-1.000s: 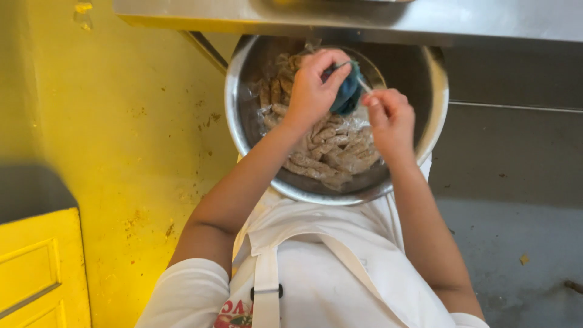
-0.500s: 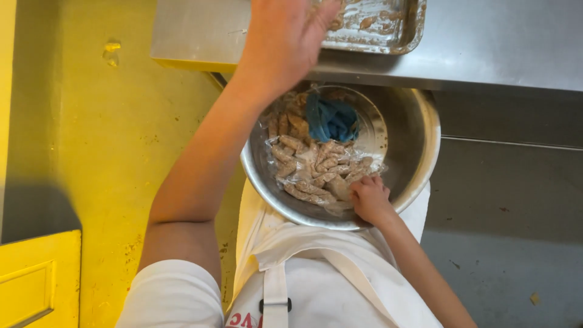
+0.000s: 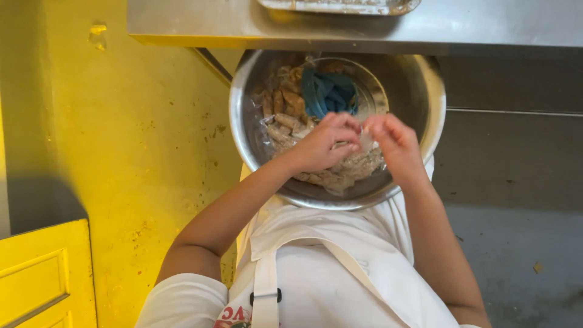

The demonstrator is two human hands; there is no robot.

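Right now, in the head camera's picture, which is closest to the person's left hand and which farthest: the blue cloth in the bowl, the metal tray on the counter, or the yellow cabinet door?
From the left hand:
1. Blue cloth, just above the hand, inside the steel bowl.
2. Metal tray, farther up on the counter at the picture's top edge.
3. Yellow cabinet door, far off at the bottom left corner.

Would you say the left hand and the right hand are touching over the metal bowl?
Touching: the head view shows the left hand and right hand meeting fingertip to fingertip on a pale piece above the metal bowl.
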